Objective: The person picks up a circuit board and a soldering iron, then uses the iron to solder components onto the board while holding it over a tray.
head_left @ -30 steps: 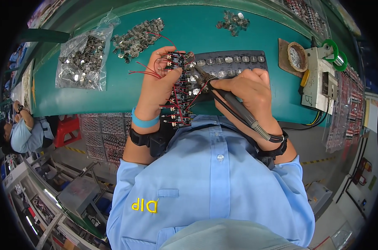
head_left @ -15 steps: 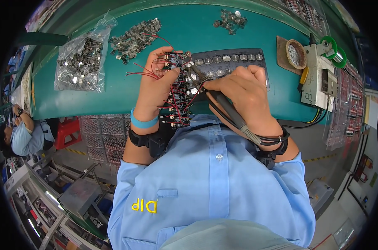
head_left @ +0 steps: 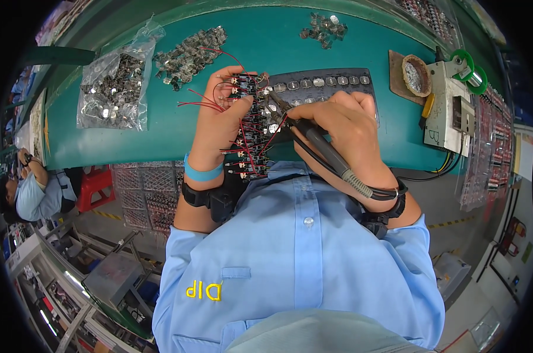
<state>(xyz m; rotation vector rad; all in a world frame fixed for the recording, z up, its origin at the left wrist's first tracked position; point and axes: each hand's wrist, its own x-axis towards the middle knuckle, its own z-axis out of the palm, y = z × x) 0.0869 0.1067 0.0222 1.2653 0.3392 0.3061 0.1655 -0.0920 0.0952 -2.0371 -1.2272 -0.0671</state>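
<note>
Left hand pinches the far half of a strip of small black boards, thumb on top, fingers curled behind; the strip runs far to near, over the left end of a dark tray. Right hand is closed pen-fashion around a soldering iron, its tip at the strip's right edge, beside the left thumb; whether it touches a joint cannot be told, since the spot is small and crowded. To work cleanly, I judge the strip should be kept flat and braced, the iron brought in at a steady slant from the right, and each contact kept brief; the left thumb ought to stay clear of the hot end. Main hindrance: loose red wires fan out left of the strip, and others cross it close to the iron, where they could snag or scorch. Flat silver pieces lie in rows on the tray. Elsewhere on the green bench: a clear bag of metal parts at left, a loose heap beside it, a smaller heap at the far side; at right, a round dish, a pale control box and a green solder spool. The iron's cable trails over the right wrist, possibly dragging on fine moves.
</note>
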